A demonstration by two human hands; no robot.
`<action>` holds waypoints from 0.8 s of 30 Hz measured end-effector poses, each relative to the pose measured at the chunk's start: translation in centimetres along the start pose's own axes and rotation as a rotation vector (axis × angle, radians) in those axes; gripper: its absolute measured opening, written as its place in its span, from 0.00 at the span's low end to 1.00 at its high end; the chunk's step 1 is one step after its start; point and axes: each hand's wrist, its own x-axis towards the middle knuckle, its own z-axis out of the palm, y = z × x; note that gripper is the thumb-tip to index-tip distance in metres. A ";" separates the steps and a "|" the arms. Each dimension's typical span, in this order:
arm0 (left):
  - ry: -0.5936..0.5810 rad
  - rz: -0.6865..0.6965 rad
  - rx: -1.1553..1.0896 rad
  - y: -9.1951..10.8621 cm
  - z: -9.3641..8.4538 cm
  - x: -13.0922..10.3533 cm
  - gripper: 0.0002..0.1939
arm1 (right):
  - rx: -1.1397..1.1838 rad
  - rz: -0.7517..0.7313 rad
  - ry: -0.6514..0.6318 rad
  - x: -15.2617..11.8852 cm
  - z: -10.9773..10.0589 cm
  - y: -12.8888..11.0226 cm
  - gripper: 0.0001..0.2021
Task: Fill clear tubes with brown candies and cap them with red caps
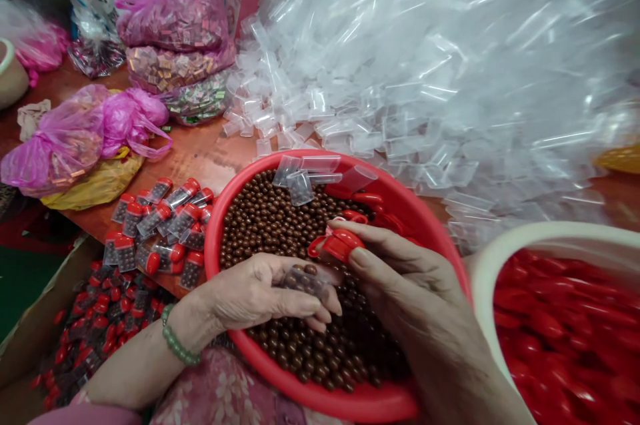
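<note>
Over a red basin (215, 238) of small brown balls (270, 212), my left hand (260, 295) is closed round a clear plastic tube (306, 282) with brown balls inside. Close by on the right, my right hand (400, 278) pinches a glossy red cap (341, 245) between thumb and fingers. Cap and tube are apart. Several bare clear tubes (300, 187) lie on the balls at the basin's far side. More red caps (367, 198) rest along its inner back wall, partly behind my right hand.
Filled, red-capped tubes (170, 218) lie on the table left of the basin, and more fill a cardboard box (55, 285) below. A great heap of clear tubes (425, 78) covers the back. At right stands a white tub (483, 278) of red caps. Pink bags (175, 22) sit at back left.
</note>
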 end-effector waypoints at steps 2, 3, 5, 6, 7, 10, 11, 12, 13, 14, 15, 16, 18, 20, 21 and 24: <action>-0.008 0.010 0.084 0.1 0.0 -0.2 0.25 | 0.031 0.004 0.023 -0.1 0.1 -0.2 0.14; 0.008 0.028 0.163 0.2 0.1 -0.3 0.23 | 0.042 -0.005 0.034 -0.2 0.2 -0.3 0.13; 0.076 0.105 0.400 0.7 0.5 -0.6 0.19 | 0.063 -0.049 0.064 -0.4 0.2 -0.5 0.13; 0.105 0.142 0.526 1.0 0.7 -0.7 0.17 | 0.063 -0.072 0.085 -0.5 0.2 -0.6 0.13; 0.120 0.173 0.636 1.3 0.8 -0.8 0.17 | 0.053 -0.094 0.107 -0.6 0.2 -0.6 0.14; 0.093 0.231 0.879 2.1 0.9 -0.7 0.17 | -0.012 -0.148 0.139 -0.8 -0.1 -0.3 0.14; 0.092 0.257 0.942 2.2 0.8 -0.5 0.17 | -0.032 -0.162 0.134 -0.8 -0.1 -0.2 0.14; 0.102 0.285 1.003 2.4 0.7 -0.4 0.16 | -0.043 -0.177 0.130 -0.8 -0.2 -0.1 0.13; 0.121 0.309 1.047 2.5 0.5 -0.2 0.16 | -0.048 -0.192 0.126 -0.8 -0.2 -0.1 0.13; 0.151 0.322 1.066 2.5 0.4 -0.1 0.16 | -0.052 -0.210 0.124 -0.8 -0.1 0.0 0.13; 0.193 0.332 1.074 2.5 0.4 0.1 0.16 | -0.057 -0.229 0.118 -0.8 -0.1 -0.1 0.13; 0.235 0.337 1.090 2.5 0.4 0.2 0.15 | -0.065 -0.242 0.109 -0.8 0.0 -0.1 0.12; 0.282 0.350 1.133 2.5 0.5 0.3 0.14 | -0.088 -0.268 0.090 -0.7 0.1 -0.2 0.12; 0.268 0.360 1.153 2.6 0.8 0.3 0.12 | -0.110 -0.291 0.078 -0.7 0.1 -0.3 0.11; 0.248 0.356 1.137 2.6 0.9 0.4 0.12 | -0.119 -0.299 0.077 -0.6 0.1 -0.4 0.11; 0.213 0.329 1.066 2.7 0.9 0.6 0.11 | -0.131 -0.311 0.075 -0.6 0.1 -0.3 0.11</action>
